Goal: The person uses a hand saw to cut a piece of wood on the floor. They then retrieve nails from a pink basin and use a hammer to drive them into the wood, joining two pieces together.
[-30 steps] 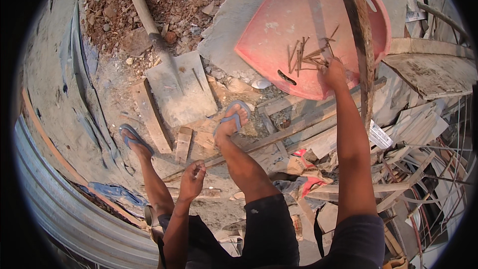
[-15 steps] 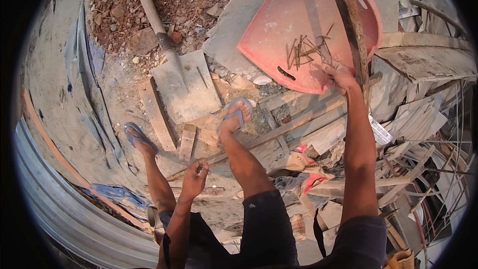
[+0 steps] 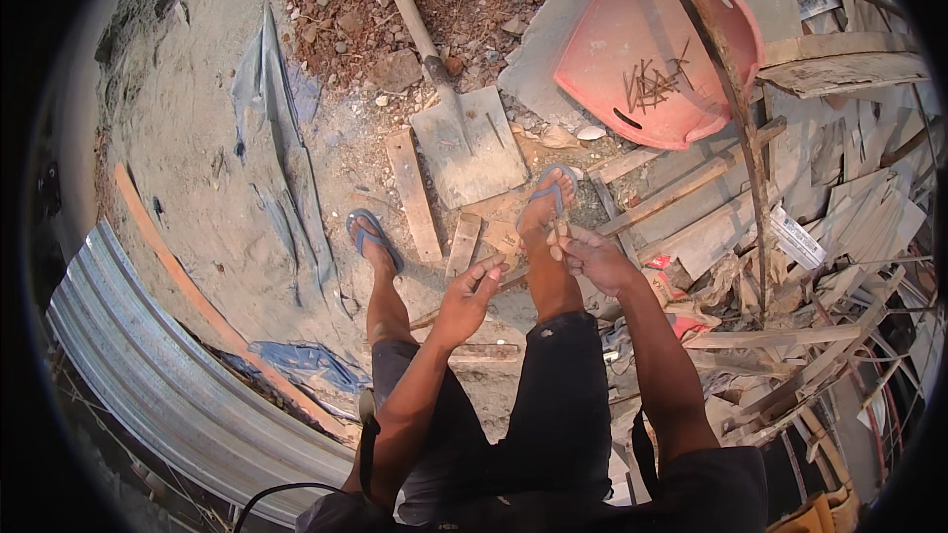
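Observation:
My left hand [image 3: 467, 302] is raised in front of my legs, its fingers curled toward the thumb; anything between them is too small to make out. Across from it, at my right shin, my right hand [image 3: 598, 262] is closed in a pinch, and what its fingertips hold cannot be told. Both hands are level and a short gap apart. Farther off at the upper right lies a faded pink plastic tub [image 3: 617, 44] with slot handles. Several thin rusty nails [image 3: 652, 89] are heaped in it.
A wooden pole [image 3: 706, 30] crosses over the tub. The shovel [image 3: 472, 143] lies ahead of my feet, beside short boards [image 3: 413, 192] and reddish soil [image 3: 346, 10]. Scrap wood [image 3: 770, 338] crowds the right; corrugated metal [image 3: 168, 336] lies at the lower left.
My right hand has left the tub and come back near my left hand. My left hand has risen slightly toward the middle. The whole view has shifted, with the ground sliding rightward.

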The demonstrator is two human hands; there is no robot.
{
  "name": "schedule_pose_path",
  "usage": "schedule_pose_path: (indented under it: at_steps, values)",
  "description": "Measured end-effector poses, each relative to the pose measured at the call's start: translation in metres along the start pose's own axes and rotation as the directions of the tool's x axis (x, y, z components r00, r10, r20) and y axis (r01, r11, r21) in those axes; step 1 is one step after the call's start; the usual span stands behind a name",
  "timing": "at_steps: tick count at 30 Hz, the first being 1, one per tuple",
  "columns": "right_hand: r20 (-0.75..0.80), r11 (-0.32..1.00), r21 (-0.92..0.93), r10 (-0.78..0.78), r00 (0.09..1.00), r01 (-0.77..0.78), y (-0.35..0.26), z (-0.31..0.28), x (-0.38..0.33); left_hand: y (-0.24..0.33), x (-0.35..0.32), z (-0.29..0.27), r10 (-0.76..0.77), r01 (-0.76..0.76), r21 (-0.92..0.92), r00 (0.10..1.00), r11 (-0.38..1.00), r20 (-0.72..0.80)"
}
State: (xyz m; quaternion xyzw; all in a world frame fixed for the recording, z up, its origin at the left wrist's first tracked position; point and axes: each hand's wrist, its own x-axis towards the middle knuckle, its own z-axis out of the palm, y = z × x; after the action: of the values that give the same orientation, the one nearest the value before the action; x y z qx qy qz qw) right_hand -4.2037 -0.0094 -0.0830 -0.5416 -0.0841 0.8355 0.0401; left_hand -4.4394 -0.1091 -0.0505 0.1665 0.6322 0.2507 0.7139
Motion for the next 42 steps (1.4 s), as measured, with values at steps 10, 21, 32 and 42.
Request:
schedule_pose_path:
  at_steps: [10,21,32,42]
  values:
    - [-0.198,0.873,-0.268,-0.464,0.863,0.408,0.124,0.301,-0.150,0.108,-0.193,-0.126,0.001,0.033,-0.127,0.965,0.991,0.263]
    - [-0.460,0.724,0.006,-0.611,0.644,0.690,0.224,0.467,-0.291,0.179,-0.368,-0.128,-0.226,-0.262,0.563,0.723,0.784,0.652]
    - [-0.908,0.447,-0.140,-0.415,0.066,0.883,0.390,0.456,-0.360,0.079,-0.430,0.001,-0.423,-0.640,0.604,0.435,0.476,0.795]
    - [-0.981,0.518,0.079,-0.109,0.158,0.852,0.547,0.352,-0.390,-0.058,-0.500,0.123,-0.687,-0.895,0.440,0.364,-0.071,0.629]
